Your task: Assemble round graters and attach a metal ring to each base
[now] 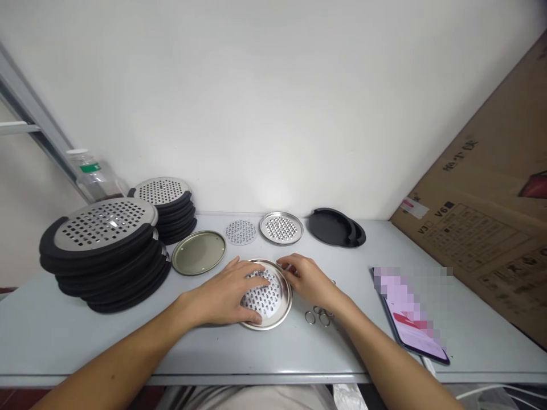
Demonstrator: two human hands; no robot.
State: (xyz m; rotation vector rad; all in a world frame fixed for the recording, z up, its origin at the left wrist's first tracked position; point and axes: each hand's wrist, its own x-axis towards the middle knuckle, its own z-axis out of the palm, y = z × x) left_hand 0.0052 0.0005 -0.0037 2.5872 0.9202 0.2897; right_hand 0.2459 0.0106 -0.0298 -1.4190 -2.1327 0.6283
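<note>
A shallow round metal tray (284, 304) lies on the table in front of me, with a perforated grater disc (269, 296) inside it. My left hand (233, 290) reaches over the tray's left side, its fingers spread across the disc and the thumb near the lower rim. At the upper right rim is my right hand (305, 279), fingers curled and thumb tucked in. What those fingertips hold, if anything, is hidden. Several small metal rings (323, 320) lie below the right wrist, partly covered by the forearm.
Black-rimmed graters stand in a front stack (109, 228) and a rear stack (164, 193) on the left. Behind the tray are an olive round lid (199, 252), a loose perforated disc (240, 232), another grater (281, 229) and black holders (331, 228). A phone (410, 319) and carton (482, 216) occupy the right.
</note>
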